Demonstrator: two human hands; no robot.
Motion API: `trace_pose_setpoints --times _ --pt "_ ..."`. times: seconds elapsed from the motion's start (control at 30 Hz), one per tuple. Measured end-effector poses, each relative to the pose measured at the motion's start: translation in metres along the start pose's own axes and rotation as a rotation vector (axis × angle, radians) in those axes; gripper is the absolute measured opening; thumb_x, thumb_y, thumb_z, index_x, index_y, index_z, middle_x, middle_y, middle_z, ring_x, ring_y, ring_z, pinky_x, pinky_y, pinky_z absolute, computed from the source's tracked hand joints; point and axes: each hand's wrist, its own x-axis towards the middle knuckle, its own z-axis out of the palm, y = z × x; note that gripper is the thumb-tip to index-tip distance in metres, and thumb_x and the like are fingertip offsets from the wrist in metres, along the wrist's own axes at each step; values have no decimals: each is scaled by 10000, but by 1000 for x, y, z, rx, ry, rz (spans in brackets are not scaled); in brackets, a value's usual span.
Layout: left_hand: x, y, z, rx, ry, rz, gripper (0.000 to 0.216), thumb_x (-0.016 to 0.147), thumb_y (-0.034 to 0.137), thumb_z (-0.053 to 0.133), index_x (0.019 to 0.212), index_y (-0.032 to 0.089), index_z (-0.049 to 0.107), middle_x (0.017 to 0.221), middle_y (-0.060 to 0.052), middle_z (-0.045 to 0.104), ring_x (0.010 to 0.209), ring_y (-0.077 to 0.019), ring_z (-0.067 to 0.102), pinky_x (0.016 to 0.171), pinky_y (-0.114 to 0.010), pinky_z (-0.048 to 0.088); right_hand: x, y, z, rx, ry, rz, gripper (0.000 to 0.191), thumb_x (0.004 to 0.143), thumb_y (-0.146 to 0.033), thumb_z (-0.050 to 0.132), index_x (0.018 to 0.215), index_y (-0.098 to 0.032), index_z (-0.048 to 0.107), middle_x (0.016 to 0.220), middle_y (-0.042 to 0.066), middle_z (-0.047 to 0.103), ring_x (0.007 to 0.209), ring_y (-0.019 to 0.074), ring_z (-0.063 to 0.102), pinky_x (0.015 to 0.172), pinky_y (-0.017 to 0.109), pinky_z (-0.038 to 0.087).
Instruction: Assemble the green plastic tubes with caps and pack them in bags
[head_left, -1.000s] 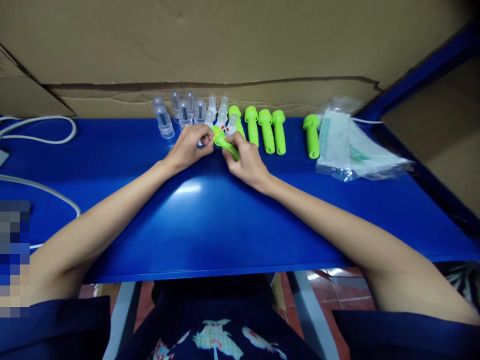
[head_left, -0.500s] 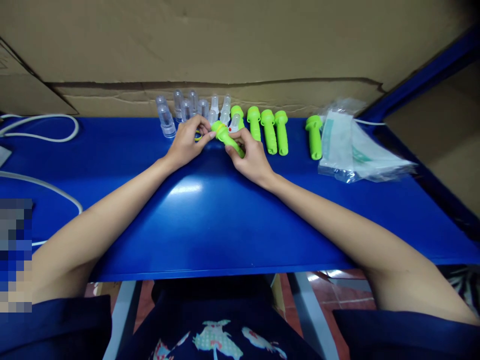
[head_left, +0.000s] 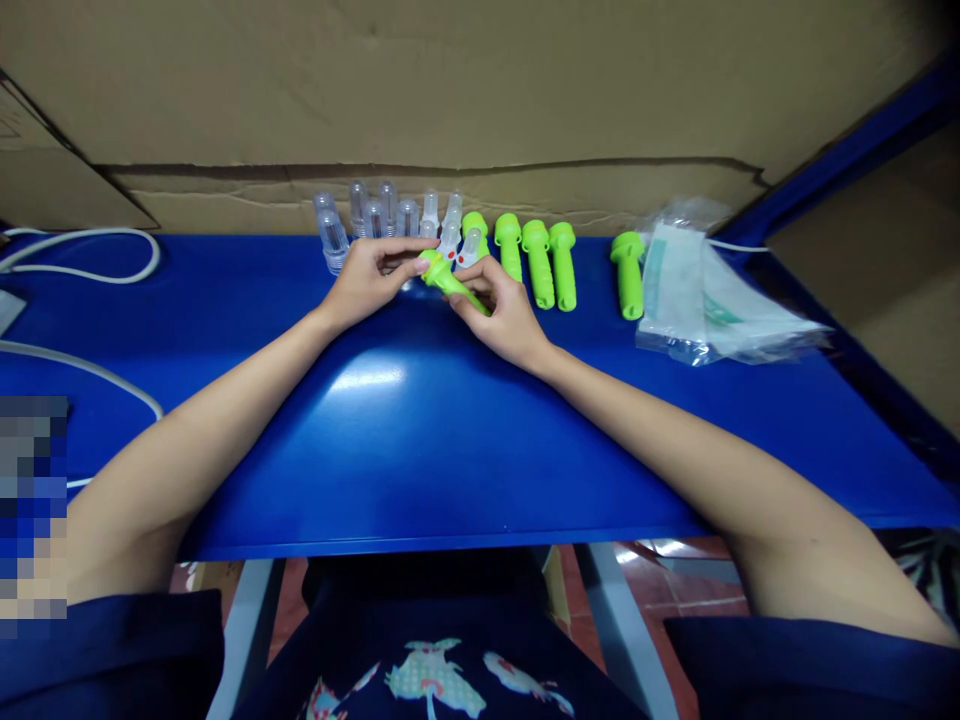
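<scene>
Five green handles (head_left: 538,262) lie in a row; both hands, left (head_left: 367,280) and right (head_left: 504,312), clasp a sixth (head_left: 448,282).

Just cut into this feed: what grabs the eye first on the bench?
Both hands meet at the far middle of the blue table: the right hand grips a lime-green handle, the left hand pinching its head. Behind lie a row of green handles, clear caps at left, and plastic bags at right.

No legible text anywhere, green printing on the plastic packets (head_left: 705,295) at far right of the bench (head_left: 420,440) too blurred to read
</scene>
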Motion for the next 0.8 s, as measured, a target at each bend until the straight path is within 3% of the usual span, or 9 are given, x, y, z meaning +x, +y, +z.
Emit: trace_pose_setpoints --times 0.2,0.33,0.43,0.5,0.6,0.8 --pt "3 0 -2 52 -88 109 650 996 688 482 1342 174 681 1313 -137 713 1177 -242 686 1068 -387 530 1 2 1 91 -10 10 397 916 -604 678 992 -236 548 954 72 773 869 235 726 881 428 594" --pt "5 -1 -4 62 -166 134 629 1018 683 421 1215 177 738 1230 -127 717 1205 -243 651 1116 -399 473 3 3 -1 242 -63 81 464 870 -620 746 992 -226 534 909 57 760 810 188 706 792 348 579" --pt "5 0 -6 -22 -188 95 597 996 692 473 1181 190 738 1271 -118 706 1212 -239 646 1035 -353 512 6 4 -6 360 -145 155 486 831 -587 802 999 -219 534 873 42 755 696 140 657 627 264 526" --pt "4 1 -5 -79 -206 33 587 981 690 511 1170 179 731 1208 -111 726 1075 -209 684 917 -310 544 9 4 -10 429 -203 189 477 813 -545 831 991 -206 547 864 44 754 661 122 637 556 230 481" --pt "2 4 -4 -125 -187 -29 596 937 702 587 1121 153 727 1051 -93 746 867 -158 678 795 -270 548 12 2 -16 506 -250 229 429 797 -462 851 972 -181 578 855 52 760 664 117 642 540 211 472" --pt "3 4 -1 -212 -111 -81 626 846 738 690 1068 153 694 976 -80 739 798 -142 691 748 -263 566 14 2 -19 604 -254 278 372 773 -379 841 955 -167 596 853 79 781 644 124 651 512 202 468"
